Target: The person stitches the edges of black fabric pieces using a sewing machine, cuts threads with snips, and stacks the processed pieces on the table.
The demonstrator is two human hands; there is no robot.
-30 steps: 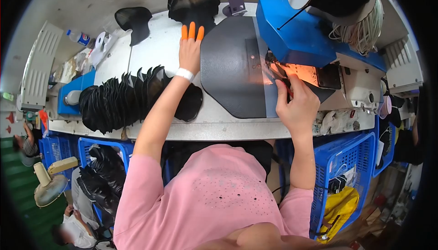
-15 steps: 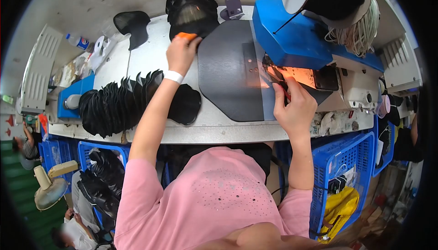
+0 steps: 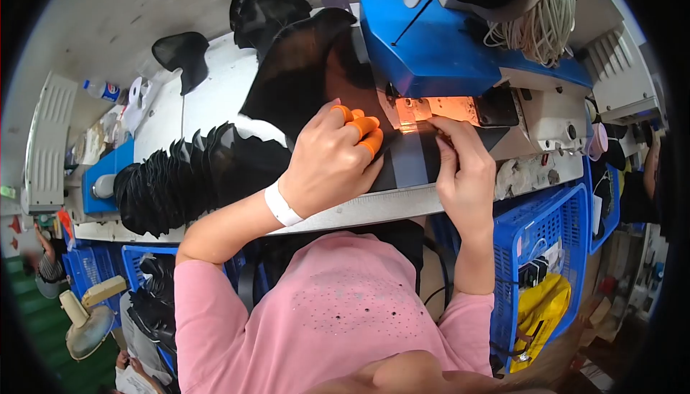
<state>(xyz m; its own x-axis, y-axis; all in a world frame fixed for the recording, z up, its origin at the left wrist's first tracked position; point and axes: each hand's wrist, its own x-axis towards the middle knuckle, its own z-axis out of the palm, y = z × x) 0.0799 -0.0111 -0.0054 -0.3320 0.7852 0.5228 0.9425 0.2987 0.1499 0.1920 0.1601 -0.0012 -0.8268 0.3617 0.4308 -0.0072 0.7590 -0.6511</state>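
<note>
My left hand (image 3: 330, 153), wearing orange finger covers, is over the dark plate left of the sewing machine's lit area. Its fingers are curled on a large black fabric piece (image 3: 287, 70) that spreads up and left beneath it. Beside the lit working area (image 3: 453, 108), under the blue sewing machine head (image 3: 424, 49), is my right hand (image 3: 463, 164). Its thumb and fingers are bent close together; what they hold, if anything, I cannot make out. The black piece covers much of the plate.
A row of overlapping black pieces (image 3: 194, 178) lies at left, and a stack of black pieces (image 3: 251, 16) at the back. A single black piece (image 3: 183, 56) is on the white table. Blue baskets (image 3: 507, 250) stand below the front edge. A thread cone and pale cord (image 3: 539, 27) hang above.
My left hand has come from the back stack down and right toward the machine, and a black piece now lies over the plate. The red tool in my right hand no longer shows.
</note>
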